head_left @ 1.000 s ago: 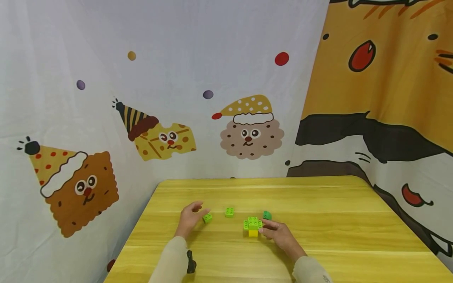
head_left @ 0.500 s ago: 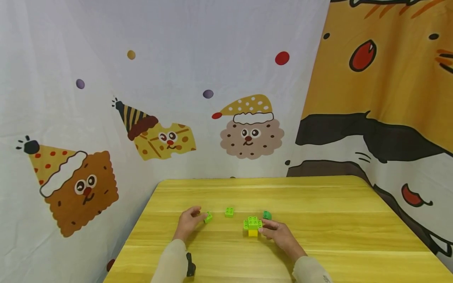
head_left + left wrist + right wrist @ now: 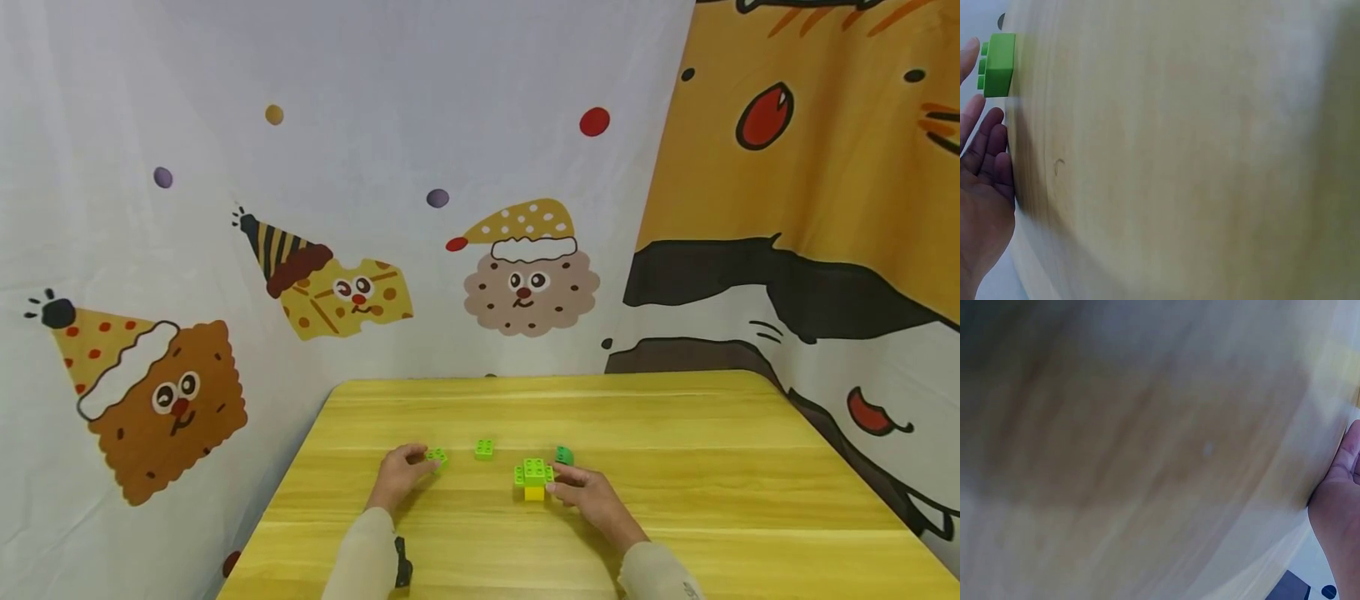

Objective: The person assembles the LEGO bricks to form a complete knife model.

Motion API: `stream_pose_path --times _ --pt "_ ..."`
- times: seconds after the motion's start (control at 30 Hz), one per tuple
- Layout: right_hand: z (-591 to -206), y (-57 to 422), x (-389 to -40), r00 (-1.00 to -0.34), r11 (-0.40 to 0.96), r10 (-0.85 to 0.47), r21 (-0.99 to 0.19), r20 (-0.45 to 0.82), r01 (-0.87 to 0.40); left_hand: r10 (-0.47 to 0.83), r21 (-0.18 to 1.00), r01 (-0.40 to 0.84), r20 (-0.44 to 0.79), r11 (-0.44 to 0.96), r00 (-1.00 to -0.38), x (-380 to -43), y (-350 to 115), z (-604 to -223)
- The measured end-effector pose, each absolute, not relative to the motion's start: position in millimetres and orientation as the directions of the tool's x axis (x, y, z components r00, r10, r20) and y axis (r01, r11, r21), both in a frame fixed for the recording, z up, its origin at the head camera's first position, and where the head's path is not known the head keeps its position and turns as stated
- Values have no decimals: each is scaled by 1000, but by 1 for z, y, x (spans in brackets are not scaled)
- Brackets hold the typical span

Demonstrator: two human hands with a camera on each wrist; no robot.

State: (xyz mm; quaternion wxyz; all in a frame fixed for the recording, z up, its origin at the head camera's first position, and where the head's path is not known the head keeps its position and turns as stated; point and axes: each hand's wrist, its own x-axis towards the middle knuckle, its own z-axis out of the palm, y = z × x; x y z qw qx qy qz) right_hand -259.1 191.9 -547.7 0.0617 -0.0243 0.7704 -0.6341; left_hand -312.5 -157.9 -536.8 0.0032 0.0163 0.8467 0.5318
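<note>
A light-green toy building brick (image 3: 437, 457) lies at the fingertips of my left hand (image 3: 399, 477). In the left wrist view this brick (image 3: 999, 65) rests on the table with its studs towards the hand; one fingertip reaches its corner while another finger stands apart from it. Farther right stands a small brick figure (image 3: 534, 477), a yellow base with light-green bricks on top. My right hand (image 3: 596, 502) holds its right side between thumb and index finger. The right wrist view shows only part of this hand (image 3: 1338, 487), not the bricks.
Another light-green brick (image 3: 484, 450) lies between the hands, farther back. A dark-green brick (image 3: 564, 455) with a rounded side lies just beyond the right fingertips. The wooden table (image 3: 712, 467) ends at a patterned cloth backdrop (image 3: 420, 125).
The left hand has come to the light-green brick, which has turned on the table and shifted slightly left. The right hand and the brick figure stay in place.
</note>
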Motion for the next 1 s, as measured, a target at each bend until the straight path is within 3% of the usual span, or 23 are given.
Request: stream_pose_path --times 1.0 --pt "-548 191 -259 -995 229 -76 -972 -67 48 32 895 39 28 445 -999 -313 -156 -540"
